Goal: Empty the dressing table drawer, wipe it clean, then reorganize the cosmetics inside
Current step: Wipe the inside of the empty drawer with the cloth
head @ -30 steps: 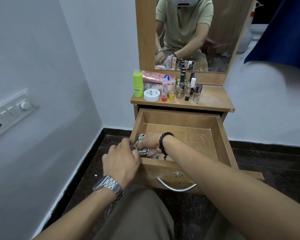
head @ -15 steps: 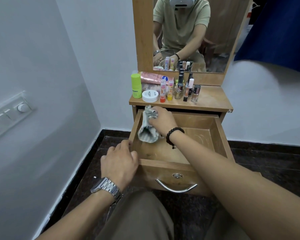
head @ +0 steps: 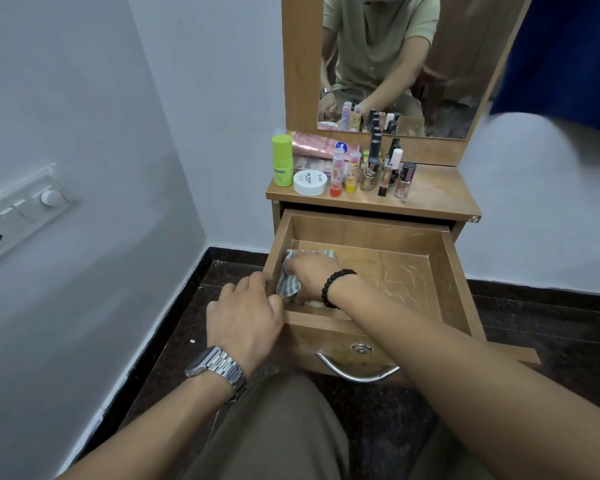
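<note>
Wooden and bare of cosmetics, the drawer [head: 413,271] stands pulled out so its floor can be wiped: the right hand [head: 309,275] presses a striped cloth [head: 288,285] into its near-left corner. The left hand [head: 246,313], fingers loosely curled, grips the drawer's left wall at the front corner, likely to steady it. The cosmetics [head: 343,168] wait along the dressing top's left and back edge.

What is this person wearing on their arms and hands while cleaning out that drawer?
Both forearms are bare, with no sleeves reaching them and no gloves. The left hand has a silver metal watch with a link band on its wrist. The right hand has a bracelet of round black beads on its wrist. No rings are visible from this view.
</note>
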### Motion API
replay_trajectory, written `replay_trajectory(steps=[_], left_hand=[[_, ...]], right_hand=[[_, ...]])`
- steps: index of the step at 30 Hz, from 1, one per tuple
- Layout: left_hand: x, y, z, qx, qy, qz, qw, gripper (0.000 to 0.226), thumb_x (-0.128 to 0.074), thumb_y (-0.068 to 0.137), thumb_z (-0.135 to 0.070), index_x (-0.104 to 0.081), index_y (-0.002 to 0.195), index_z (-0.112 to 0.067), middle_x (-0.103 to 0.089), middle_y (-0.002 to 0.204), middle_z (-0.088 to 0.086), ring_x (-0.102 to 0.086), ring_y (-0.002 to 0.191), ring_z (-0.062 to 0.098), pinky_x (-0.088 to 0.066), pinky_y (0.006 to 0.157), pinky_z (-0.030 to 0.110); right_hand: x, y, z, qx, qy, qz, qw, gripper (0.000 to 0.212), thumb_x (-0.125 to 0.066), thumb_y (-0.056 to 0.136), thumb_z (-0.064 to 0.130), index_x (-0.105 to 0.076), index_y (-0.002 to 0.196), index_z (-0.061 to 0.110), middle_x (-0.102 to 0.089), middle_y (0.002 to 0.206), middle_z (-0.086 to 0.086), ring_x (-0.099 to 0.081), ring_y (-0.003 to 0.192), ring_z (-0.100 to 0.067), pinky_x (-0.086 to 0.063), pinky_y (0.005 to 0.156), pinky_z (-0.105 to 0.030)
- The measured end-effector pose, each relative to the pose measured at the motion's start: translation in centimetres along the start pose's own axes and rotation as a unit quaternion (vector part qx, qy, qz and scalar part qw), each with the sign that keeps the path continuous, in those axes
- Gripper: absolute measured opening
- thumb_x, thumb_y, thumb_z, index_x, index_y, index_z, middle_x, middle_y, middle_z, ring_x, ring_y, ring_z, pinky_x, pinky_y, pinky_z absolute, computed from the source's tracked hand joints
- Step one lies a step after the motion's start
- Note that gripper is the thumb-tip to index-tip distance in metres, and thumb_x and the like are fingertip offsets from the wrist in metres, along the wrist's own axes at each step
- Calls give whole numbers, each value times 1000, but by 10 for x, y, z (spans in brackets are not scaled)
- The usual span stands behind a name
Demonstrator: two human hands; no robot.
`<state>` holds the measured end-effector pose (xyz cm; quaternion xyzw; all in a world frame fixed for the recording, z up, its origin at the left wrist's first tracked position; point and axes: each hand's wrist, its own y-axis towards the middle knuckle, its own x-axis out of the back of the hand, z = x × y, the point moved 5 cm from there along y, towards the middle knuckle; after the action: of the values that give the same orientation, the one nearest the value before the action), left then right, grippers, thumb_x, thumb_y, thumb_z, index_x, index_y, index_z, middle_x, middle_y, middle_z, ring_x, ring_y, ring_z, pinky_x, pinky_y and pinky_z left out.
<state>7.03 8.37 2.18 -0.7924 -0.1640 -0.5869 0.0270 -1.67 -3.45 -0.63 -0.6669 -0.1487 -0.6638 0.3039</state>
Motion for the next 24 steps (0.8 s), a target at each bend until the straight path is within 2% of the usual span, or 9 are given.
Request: replay_trajectory(steps=[3, 6, 8, 12, 15, 17, 20, 22, 24], left_hand=[[-1, -1, 0, -5, 0, 5, 1000, 41, -35, 90, -32, -48, 129, -29, -59, 125, -4, -51, 108, 22, -42, 82, 38], [-1, 0, -1, -13, 4, 10, 1000, 41, -35, 91, -32, -48, 129, -29, -58, 128, -3, -51, 109, 23, -44, 83, 38], [0, 0, -1, -16, 5, 16, 1000, 41, -34, 91, -32, -48, 130, -29, -57, 129, -3, -51, 109, 22, -45, 83, 38], [2, 1, -2, -20, 0, 37, 999, 41, -32, 92, -31, -47, 130, -28, -54, 129, -3, -51, 109, 22, -45, 84, 39], [2, 3, -3, -28, 3, 60, 998, 40, -31, 93, -32, -46, 129, -27, -53, 128, -2, -54, 108, 22, -48, 84, 40], [3, 4, -4, -30, 7, 70, 997, 40, -30, 93, -32, -46, 129, -26, -52, 127, -1, -56, 105, 23, -49, 84, 41], [4, 3, -4, -30, 9, 73, 997, 39, -29, 94, -32, -46, 128, -26, -52, 128, -1, -55, 107, 22, -48, 85, 41], [4, 2, -4, -28, 7, 70, 997, 39, -29, 94, -32, -46, 129, -27, -51, 130, -2, -53, 111, 22, -47, 85, 39], [4, 2, -4, -27, 8, 69, 997, 39, -29, 94, -32, -45, 130, -27, -50, 131, -2, -52, 112, 22, -46, 84, 39]], right_hand=[[-2, -15, 4, 27, 51, 46, 997, 42, -71, 82, 16, -60, 123, 21, -62, 120, -2, -60, 106, -26, -44, 72, -28], [-5, -31, 2, 35, 89, 95, 991, 34, -64, 89, 15, -64, 123, 20, -62, 125, -2, -59, 111, -24, -47, 80, -26], [-4, -40, -6, 19, 95, 116, 988, 32, -62, 91, 14, -64, 123, 21, -60, 131, -2, -59, 109, -21, -45, 79, -24], [-5, -52, -25, -18, 46, 153, 987, 36, -60, 93, 13, -61, 129, 16, -61, 132, -3, -53, 87, -13, -44, 76, -22], [-9, -59, -52, -82, 30, 179, 980, 43, -67, 88, 11, -58, 130, 10, -61, 130, -6, -62, 98, -21, -50, 86, -30], [-8, -64, -77, -131, 21, 182, 974, 46, -76, 81, 19, -60, 123, 8, -64, 121, -6, -61, 99, -22, -50, 84, -30], [-3, -75, -117, -208, 29, 146, 967, 22, -68, 88, 26, -53, 84, 10, -56, 86, -5, -52, 72, -16, -43, 63, -22], [-1, -81, -136, -252, 57, 104, 960, 17, -63, 91, 24, -59, 95, 8, -61, 95, -7, -61, 87, -21, -45, 71, -24], [-1, -78, -143, -270, 75, 55, 958, 32, -67, 88, 24, -58, 114, 7, -62, 106, -9, -60, 101, -27, -44, 78, -28]])
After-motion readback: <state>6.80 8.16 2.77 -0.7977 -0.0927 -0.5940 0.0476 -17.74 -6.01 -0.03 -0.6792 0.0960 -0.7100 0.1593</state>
